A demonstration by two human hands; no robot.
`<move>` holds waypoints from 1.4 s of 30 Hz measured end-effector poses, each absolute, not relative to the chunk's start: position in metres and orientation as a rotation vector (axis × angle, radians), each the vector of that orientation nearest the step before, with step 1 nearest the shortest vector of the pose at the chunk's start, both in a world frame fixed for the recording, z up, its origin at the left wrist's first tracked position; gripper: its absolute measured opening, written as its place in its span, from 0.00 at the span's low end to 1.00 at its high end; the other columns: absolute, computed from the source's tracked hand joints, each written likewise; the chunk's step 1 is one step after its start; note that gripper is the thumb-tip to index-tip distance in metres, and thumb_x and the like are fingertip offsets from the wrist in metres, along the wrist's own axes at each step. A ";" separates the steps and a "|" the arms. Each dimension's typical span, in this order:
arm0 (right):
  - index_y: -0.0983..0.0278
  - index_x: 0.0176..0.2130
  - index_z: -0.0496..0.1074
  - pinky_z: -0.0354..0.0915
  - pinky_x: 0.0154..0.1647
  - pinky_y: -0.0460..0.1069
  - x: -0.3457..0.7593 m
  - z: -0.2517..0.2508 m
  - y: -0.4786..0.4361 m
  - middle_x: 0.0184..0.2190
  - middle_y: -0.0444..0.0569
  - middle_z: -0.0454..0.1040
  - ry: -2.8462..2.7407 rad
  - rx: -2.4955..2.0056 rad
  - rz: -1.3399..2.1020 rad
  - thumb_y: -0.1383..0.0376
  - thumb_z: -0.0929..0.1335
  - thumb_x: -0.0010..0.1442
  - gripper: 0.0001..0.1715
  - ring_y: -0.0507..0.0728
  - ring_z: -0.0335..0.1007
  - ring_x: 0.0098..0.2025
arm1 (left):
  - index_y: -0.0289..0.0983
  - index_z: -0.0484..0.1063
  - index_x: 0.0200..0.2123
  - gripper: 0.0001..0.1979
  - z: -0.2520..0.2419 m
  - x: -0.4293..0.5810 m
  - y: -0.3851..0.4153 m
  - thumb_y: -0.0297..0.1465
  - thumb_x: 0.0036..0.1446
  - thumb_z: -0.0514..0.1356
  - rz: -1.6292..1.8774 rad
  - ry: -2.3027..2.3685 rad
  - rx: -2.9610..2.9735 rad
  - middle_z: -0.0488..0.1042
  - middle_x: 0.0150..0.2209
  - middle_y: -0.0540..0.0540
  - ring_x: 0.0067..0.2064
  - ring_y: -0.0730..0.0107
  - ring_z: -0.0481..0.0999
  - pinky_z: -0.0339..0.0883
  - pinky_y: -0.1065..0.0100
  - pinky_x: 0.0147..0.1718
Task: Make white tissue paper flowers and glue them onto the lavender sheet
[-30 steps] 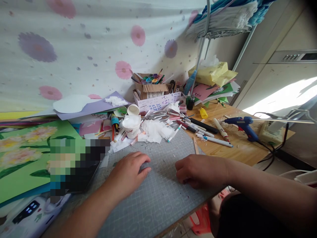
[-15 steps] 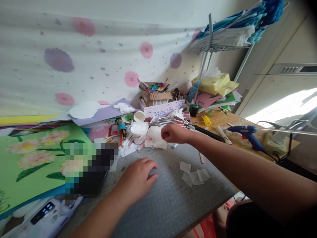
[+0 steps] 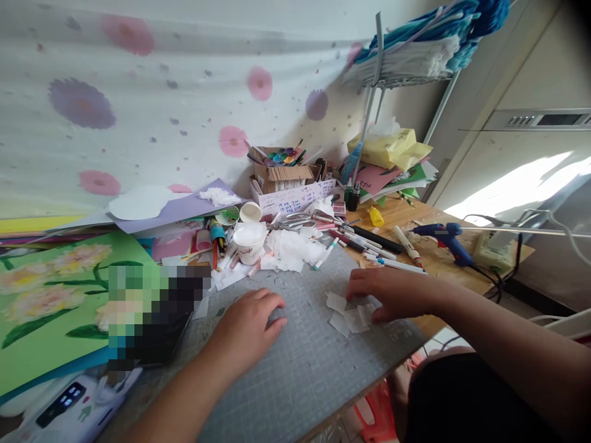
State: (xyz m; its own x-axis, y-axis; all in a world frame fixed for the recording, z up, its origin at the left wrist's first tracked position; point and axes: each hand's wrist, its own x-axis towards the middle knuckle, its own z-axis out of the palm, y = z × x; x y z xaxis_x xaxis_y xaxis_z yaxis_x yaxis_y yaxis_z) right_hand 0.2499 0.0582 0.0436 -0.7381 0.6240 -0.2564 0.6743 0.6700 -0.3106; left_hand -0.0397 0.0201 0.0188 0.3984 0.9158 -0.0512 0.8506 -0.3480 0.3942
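My left hand (image 3: 247,326) lies palm down on the grey cutting mat (image 3: 300,375), fingers loosely together, holding nothing. My right hand (image 3: 388,290) rests at the mat's right edge, its fingers stretched over several small white tissue squares (image 3: 344,315) that lie flat on the mat. A bigger heap of white tissue pieces (image 3: 295,247) sits at the far edge of the mat, beside a white paper cup (image 3: 249,241).
Markers (image 3: 373,245), scissors (image 3: 290,220), a blue glue gun (image 3: 443,237) with its cord and a power strip (image 3: 489,249) crowd the wooden table to the right. A green flower painting (image 3: 46,295) lies left. A cardboard box (image 3: 281,175) stands against the cloth backdrop.
My right hand went out to the tissue heap half a second ago and has come back down onto the small squares on the mat. My left hand has stayed in place.
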 end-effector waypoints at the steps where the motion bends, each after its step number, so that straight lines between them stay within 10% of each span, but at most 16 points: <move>1: 0.64 0.45 0.72 0.62 0.39 0.51 0.253 0.040 0.054 0.40 0.50 0.70 2.747 1.082 -0.606 0.70 0.72 0.45 0.24 0.58 0.68 0.39 | 0.40 0.72 0.39 0.09 0.019 -0.039 0.020 0.30 0.55 0.55 0.248 1.530 2.302 0.73 0.40 0.46 0.43 0.61 0.71 0.62 0.63 0.40; 12: 0.66 0.33 0.73 0.63 0.44 0.47 0.244 0.034 0.046 0.38 0.50 0.69 2.920 0.938 -0.769 0.74 0.67 0.54 0.06 0.54 0.68 0.40 | 0.39 0.72 0.39 0.09 0.016 -0.038 0.023 0.31 0.56 0.55 0.233 1.521 2.343 0.72 0.41 0.46 0.43 0.62 0.71 0.62 0.62 0.41; 17: 0.63 0.50 0.69 0.59 0.54 0.54 0.233 0.034 0.049 0.53 0.54 0.64 2.960 0.866 -0.674 0.72 0.72 0.46 0.30 0.61 0.63 0.53 | 0.39 0.72 0.39 0.09 0.016 -0.038 0.022 0.31 0.56 0.55 0.241 1.532 2.335 0.72 0.41 0.46 0.42 0.62 0.71 0.62 0.63 0.41; 28: 0.65 0.37 0.73 0.59 0.32 0.48 0.214 0.037 0.048 0.34 0.50 0.73 2.810 0.892 -0.495 0.73 0.66 0.49 0.13 0.57 0.68 0.35 | 0.39 0.72 0.39 0.09 0.018 -0.037 0.021 0.31 0.56 0.55 0.242 1.522 2.342 0.73 0.41 0.46 0.43 0.62 0.71 0.62 0.63 0.42; 42: 0.68 0.34 0.73 0.62 0.33 0.45 0.205 0.040 0.095 0.32 0.48 0.74 3.019 1.258 -0.481 0.76 0.65 0.52 0.10 0.52 0.68 0.33 | 0.41 0.72 0.38 0.09 0.019 -0.038 0.019 0.30 0.54 0.56 0.259 1.540 2.307 0.73 0.39 0.47 0.43 0.61 0.71 0.62 0.64 0.42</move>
